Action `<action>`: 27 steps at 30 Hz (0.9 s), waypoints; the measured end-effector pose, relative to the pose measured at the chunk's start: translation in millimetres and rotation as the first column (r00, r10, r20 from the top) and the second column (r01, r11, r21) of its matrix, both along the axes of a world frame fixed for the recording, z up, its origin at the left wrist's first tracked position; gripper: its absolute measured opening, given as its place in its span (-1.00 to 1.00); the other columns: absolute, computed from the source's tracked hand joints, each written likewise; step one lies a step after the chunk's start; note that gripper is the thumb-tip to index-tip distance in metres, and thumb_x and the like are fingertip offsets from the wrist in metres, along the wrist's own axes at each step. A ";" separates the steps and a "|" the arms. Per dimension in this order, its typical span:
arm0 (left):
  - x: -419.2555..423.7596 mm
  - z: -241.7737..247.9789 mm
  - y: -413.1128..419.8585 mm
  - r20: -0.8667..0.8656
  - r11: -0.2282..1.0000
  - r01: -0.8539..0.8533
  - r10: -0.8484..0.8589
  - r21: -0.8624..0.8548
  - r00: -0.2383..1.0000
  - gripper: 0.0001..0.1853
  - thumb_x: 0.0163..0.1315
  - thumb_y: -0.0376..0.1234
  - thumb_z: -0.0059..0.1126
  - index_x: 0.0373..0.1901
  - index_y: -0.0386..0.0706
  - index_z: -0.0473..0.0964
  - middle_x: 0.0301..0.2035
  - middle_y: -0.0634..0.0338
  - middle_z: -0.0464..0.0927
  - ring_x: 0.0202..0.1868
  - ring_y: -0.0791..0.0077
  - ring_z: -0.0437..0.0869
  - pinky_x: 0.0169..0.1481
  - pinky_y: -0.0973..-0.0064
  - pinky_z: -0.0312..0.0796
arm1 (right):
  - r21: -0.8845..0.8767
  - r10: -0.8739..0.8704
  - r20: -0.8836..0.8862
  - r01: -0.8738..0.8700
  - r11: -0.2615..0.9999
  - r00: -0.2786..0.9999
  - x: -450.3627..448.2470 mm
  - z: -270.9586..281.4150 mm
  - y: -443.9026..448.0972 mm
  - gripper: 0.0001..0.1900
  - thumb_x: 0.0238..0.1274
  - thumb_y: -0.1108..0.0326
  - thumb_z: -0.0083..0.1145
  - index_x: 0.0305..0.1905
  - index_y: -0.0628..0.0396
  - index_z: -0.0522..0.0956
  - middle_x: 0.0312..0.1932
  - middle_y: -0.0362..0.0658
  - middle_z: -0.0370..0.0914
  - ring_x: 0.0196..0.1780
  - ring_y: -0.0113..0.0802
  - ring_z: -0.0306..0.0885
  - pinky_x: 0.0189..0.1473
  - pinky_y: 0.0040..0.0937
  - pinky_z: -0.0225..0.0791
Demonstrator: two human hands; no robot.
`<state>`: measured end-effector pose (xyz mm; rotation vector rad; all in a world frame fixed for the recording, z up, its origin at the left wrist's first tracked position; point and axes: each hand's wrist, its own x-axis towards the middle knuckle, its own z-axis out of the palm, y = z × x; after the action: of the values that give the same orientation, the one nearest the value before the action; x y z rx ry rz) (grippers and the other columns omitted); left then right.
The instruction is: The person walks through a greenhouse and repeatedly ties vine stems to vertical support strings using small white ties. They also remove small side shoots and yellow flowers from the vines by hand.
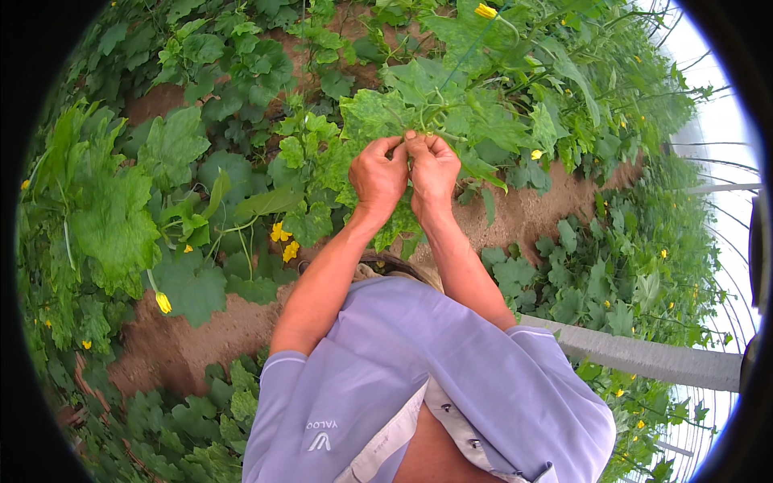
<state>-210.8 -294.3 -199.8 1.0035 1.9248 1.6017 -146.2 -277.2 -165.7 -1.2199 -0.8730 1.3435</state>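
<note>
My left hand (379, 172) and my right hand (433, 166) meet side by side at the stem of a climbing vine with lobed green leaves (374, 115). The fingertips of both hands pinch together at the vine, thumbs nearly touching; what exactly lies between them is too small to tell. A thin green string (468, 55) runs down from above towards the vine, just beyond my fingers. A small green stalk (450, 136) sticks out to the right of my right fingertips. A yellow flower (485, 11) stands at the top of the view.
Leafy vines with yellow flowers (163, 302) grow on both sides. Bare brown soil (519, 208) runs between the rows. A grey post (640, 356) crosses at the right, close to my elbow. Behind it are the curved ribs and pale cover (715, 145) of a greenhouse.
</note>
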 end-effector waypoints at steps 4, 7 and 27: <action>-2.2 -6.9 5.2 -0.021 0.996 0.054 -0.055 -0.068 0.998 -0.78 0.16 -0.27 0.30 -0.23 -0.18 0.71 -0.31 -0.01 0.72 -0.29 0.04 0.75 -0.21 0.28 0.54 | 0.017 -0.029 -0.006 0.029 0.999 1.000 2.3 0.0 -9.6 -0.91 0.30 0.41 0.27 -0.28 0.10 0.54 -0.49 -0.39 0.48 -0.51 -0.70 0.26 -0.50 -0.62 0.12; -7.3 -6.8 12.6 -0.053 0.982 0.106 -0.116 -0.153 0.992 -0.71 0.19 -0.28 0.28 -0.08 -0.19 0.67 -0.27 -0.03 0.72 -0.24 0.05 0.76 -0.14 0.27 0.55 | 0.047 0.019 0.035 -0.021 0.999 0.999 9.4 -1.1 -20.6 -0.96 0.28 0.49 0.23 -0.22 0.19 0.58 -0.45 -0.35 0.53 -0.41 -0.68 0.36 -0.39 -0.62 0.24; -47.8 -4.2 24.8 0.711 0.784 0.572 -0.544 0.241 0.445 -0.54 0.28 -0.36 0.18 0.19 -0.38 0.44 -0.03 0.09 0.62 -0.02 0.36 0.68 0.01 0.33 0.57 | 0.058 0.104 0.192 -0.117 0.991 0.976 35.0 -2.9 5.6 -0.91 0.29 0.41 0.24 -0.22 0.18 0.68 -0.50 -0.39 0.52 -0.49 -0.71 0.24 -0.48 -0.60 0.09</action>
<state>-258.5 -269.5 -204.0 0.6645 0.8826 1.2562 -111.2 -271.6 -168.6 -1.2754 -1.1267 1.2885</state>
